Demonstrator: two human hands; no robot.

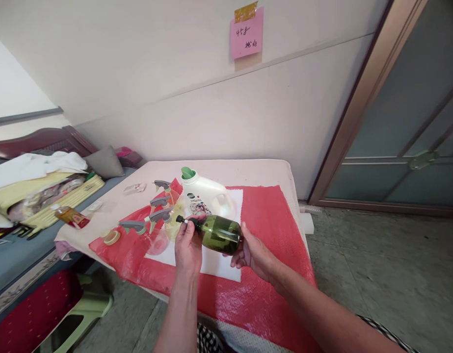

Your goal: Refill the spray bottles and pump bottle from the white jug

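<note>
A dark green transparent bottle [219,233] lies on its side in the air above the table, held between both hands. My right hand [253,253] is wrapped around its base. My left hand [188,246] pinches the black nozzle end at its neck [182,220]. Just behind the green bottle stands a white detergent jug [207,196] with a green spout. To the left lie several clear spray bottles with grey trigger heads [160,215].
A red mat [270,274] with a white sheet [215,262] covers the small table. A roll of tape [111,237] and a small orange packet [72,216] lie at the left. A red stool [38,309] stands below left; a cluttered bed is further left. A glass door is at right.
</note>
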